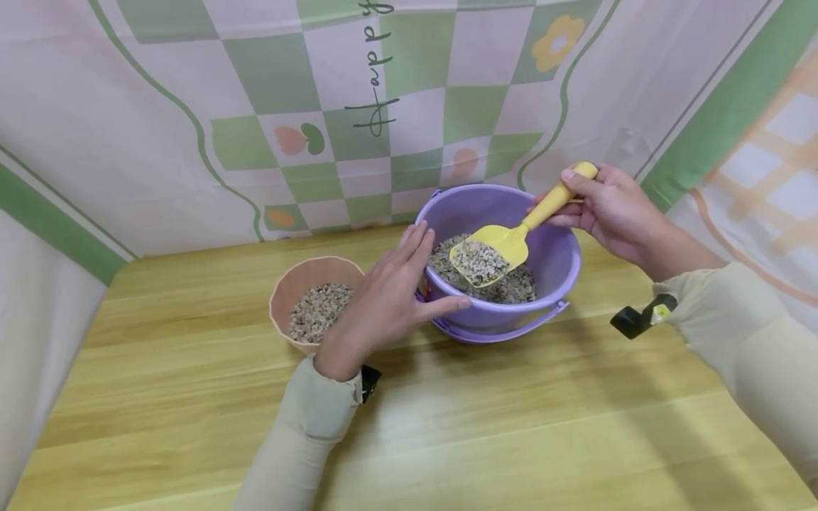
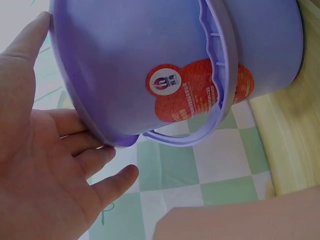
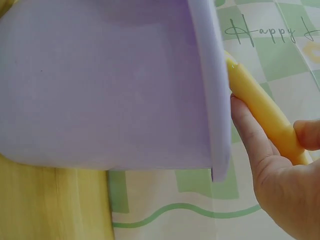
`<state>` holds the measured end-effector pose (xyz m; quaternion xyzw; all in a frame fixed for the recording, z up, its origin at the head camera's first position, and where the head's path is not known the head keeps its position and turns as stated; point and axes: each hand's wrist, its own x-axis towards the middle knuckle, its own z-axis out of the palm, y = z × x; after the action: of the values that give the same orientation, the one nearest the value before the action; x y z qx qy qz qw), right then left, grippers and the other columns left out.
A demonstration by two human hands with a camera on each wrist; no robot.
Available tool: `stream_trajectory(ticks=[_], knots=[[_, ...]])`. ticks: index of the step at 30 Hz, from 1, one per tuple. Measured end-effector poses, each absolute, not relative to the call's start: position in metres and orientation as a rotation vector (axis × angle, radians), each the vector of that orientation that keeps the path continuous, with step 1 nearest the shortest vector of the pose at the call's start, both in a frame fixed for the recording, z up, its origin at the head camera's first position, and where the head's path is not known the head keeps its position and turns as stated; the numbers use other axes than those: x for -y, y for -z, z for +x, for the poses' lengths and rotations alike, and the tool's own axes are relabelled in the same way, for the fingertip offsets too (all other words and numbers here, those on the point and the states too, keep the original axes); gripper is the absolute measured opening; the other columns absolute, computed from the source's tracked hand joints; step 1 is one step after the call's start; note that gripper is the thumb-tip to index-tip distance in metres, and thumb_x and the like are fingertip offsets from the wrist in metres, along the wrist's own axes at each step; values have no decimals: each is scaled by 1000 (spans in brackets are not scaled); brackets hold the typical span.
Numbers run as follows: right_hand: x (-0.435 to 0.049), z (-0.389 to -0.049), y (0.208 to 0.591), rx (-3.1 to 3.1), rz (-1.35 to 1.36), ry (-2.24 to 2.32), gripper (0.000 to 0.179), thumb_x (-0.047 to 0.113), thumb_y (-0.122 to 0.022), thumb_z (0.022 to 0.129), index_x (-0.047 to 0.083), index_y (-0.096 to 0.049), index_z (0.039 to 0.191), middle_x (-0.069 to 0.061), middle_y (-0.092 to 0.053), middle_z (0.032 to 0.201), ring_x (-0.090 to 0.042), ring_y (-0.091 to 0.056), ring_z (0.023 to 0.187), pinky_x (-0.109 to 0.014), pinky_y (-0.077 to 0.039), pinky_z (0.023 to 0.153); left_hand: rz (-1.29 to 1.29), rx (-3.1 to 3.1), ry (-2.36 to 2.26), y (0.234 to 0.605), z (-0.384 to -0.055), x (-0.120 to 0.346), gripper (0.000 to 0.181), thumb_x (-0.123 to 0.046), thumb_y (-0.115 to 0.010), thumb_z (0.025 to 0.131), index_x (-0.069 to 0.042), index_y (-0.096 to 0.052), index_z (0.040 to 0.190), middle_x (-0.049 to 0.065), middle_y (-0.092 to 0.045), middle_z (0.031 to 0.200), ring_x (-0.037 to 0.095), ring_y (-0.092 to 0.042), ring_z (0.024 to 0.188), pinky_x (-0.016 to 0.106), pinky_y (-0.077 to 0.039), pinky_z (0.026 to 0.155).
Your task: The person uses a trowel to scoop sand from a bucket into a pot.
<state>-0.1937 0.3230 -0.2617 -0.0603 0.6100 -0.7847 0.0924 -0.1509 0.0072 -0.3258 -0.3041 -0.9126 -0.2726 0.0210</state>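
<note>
My right hand [image 1: 616, 213] holds a yellow scoop [image 1: 508, 245] by its handle [image 3: 260, 105], thumb on top. Speckled gravel [image 1: 479, 262] fills the scoop's blade, which is over the mouth of a purple bucket [image 1: 556, 262]. More of the same gravel lies inside the bucket. With fingers spread and mostly straight, my left hand [image 1: 390, 291] touches the bucket's left rim; the left wrist view shows its thumb and fingertips at that rim. A red sticker [image 2: 200, 90] and the lowered bail handle [image 2: 227, 65] show on the bucket's side.
A pink faceted bowl [image 1: 281, 298] holding similar gravel stands left of the bucket, partly behind my left hand. Both containers sit on a wood-grain table [image 1: 192, 404]. A green-and-white checked cloth [image 1: 268, 78] hangs close behind them.
</note>
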Motion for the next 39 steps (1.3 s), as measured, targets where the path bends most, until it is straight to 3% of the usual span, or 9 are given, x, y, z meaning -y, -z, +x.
stream_trajectory(ticks=[8, 17, 18, 22, 24, 25, 28, 31, 39], knots=[[-323, -194, 258, -1780, -139, 2369, 32, 15, -55, 102, -2, -32, 117, -25, -71, 93, -32, -74, 88, -39, -59, 77, -938, 2823, 892, 319, -150, 5, 106, -73, -59, 84, -8, -20, 159, 7, -12, 166, 26, -18, 150, 43, -23, 119], [-320, -195, 253, -1753, -130, 2381, 31, 14, -53, 103, -2, -30, 118, -25, -71, 96, -35, -73, 91, -40, -59, 78, -831, 2816, 1006, 310, -145, 34, 98, -73, -53, 87, -17, -18, 160, -2, -8, 166, 13, -9, 151, 40, -23, 119], [-319, -195, 252, -1755, -124, 2381, 31, 14, -53, 103, -2, -31, 117, -25, -71, 95, -35, -73, 91, -40, -59, 78, -826, 2810, 1007, 309, -145, 38, 98, -71, -54, 88, -15, -18, 160, 0, -9, 166, 16, -20, 149, 40, -23, 119], [-318, -196, 250, -1763, -94, 2383, 31, 15, -53, 103, -3, -32, 117, -24, -71, 95, -32, -73, 91, -39, -59, 79, -787, 2802, 927, 307, -146, 53, 93, -67, -55, 91, -10, -24, 158, 4, -15, 165, 25, -36, 143, 39, -49, 98], [-316, -197, 249, -1756, -95, 2385, 31, 16, -53, 103, -3, -32, 117, -25, -71, 95, -33, -73, 90, -39, -59, 79, -741, 2815, 890, 307, -146, 59, 92, -69, -52, 91, -13, -25, 159, 1, -16, 165, 28, -44, 138, 39, -53, 81], [-316, -197, 248, -1751, -97, 2386, 31, 17, -53, 103, -3, -32, 117, -25, -71, 95, -33, -73, 90, -39, -59, 79, -716, 2826, 876, 307, -145, 62, 91, -71, -50, 91, -16, -25, 159, -2, -16, 165, 27, -37, 142, 40, -53, 76], [-313, -197, 247, -1733, -95, 2400, 31, 17, -52, 104, -3, -33, 117, -26, -70, 95, -34, -73, 90, -40, -59, 79, -677, 2831, 925, 308, -144, 71, 90, -73, -47, 91, -20, -22, 160, -7, -14, 165, 28, -35, 144, 47, -49, 97], [-309, -197, 245, -1707, -80, 2427, 30, 16, -52, 104, -2, -33, 117, -26, -70, 94, -34, -73, 90, -40, -59, 79, -663, 2816, 993, 309, -144, 81, 90, -71, -50, 91, -20, -21, 160, -5, -13, 165, 30, -27, 147, 52, -31, 114], [-299, -197, 240, -1673, -68, 2457, 29, 17, -52, 103, -2, -35, 117, -26, -70, 93, -35, -73, 89, -41, -59, 79, -619, 2896, 986, 319, -144, 113, 95, -69, -55, 90, -18, -18, 160, -2, -9, 166, 31, -17, 150, 57, -23, 116]])
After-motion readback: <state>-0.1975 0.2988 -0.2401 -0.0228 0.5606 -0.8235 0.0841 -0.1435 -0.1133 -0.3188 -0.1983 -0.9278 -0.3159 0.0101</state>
